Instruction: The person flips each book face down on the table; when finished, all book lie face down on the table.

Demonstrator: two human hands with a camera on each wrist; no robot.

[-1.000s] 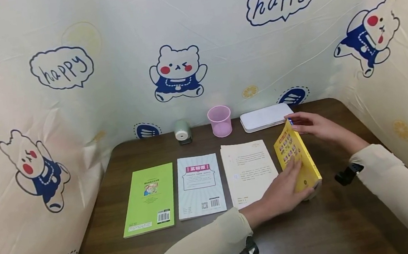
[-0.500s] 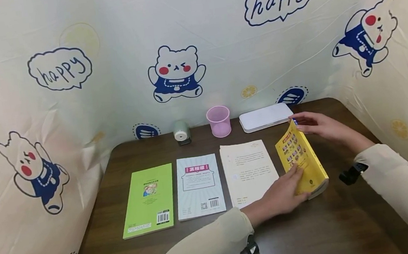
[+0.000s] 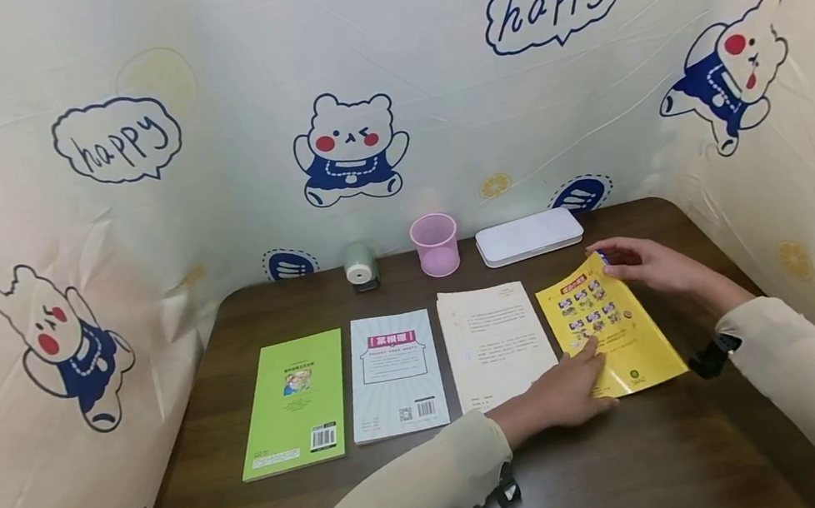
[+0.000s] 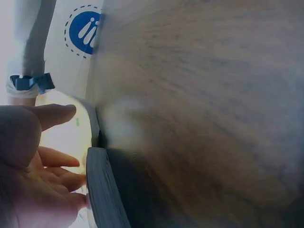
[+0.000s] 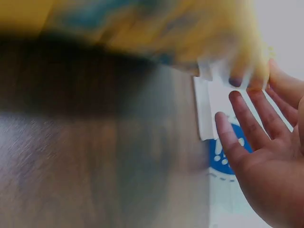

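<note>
In the head view, a yellow paperback book [image 3: 613, 339] with small pictures on its cover lies at the right, its right side tilted up off the table. My right hand [image 3: 653, 264] pinches its top right corner. Seen from the right wrist, the thumb and forefinger meet the blurred yellow book [image 5: 190, 33] while the other fingers [image 5: 251, 123] stay extended. My left hand [image 3: 566, 391] rests its fingers on the cover at the lower left, thumb apart. Under that forearm, the lower edge of a cream printed booklet [image 3: 497, 344] is partly hidden.
Further left lie a pale blue book [image 3: 398, 406] and a green book [image 3: 298, 417]. Along the back edge stand a green pencil sharpener [image 3: 359, 264], a pink cup [image 3: 437, 250] and a white flat case [image 3: 530, 236]. A printed curtain [image 3: 227, 124] encloses the dark wooden table [image 3: 554, 480].
The yellow book has swung down from nearly upright on edge, so its cover now faces up. My right hand has lowered slightly with its corner; my left hand has stayed at its lower left.
</note>
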